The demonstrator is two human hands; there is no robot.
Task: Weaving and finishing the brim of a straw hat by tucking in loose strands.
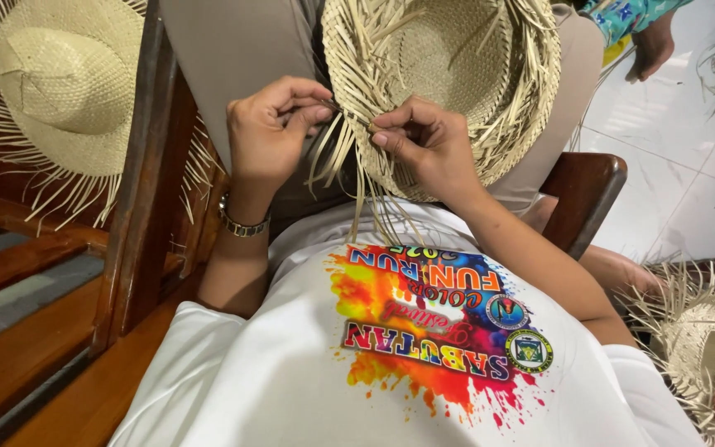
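A half-woven straw hat [448, 74] lies upside down on my lap, its brim edge bristling with loose straw strips [349, 161]. My left hand [271, 128] pinches a strip at the brim's near edge, fingers curled tight; a metal wristwatch sits on that wrist. My right hand [424, 141] grips the brim edge right beside it, thumb and fingers closed on the weave. Both hands are almost touching. Loose strips hang down over my white printed shirt [374, 356].
A finished-looking straw hat [64, 79] with a fringed brim rests at upper left on a wooden bench [59, 348]. Another unfinished hat [701, 339] lies at lower right. A wooden armrest [589, 186] is to my right. Another person's foot [651, 45] rests on white tiles.
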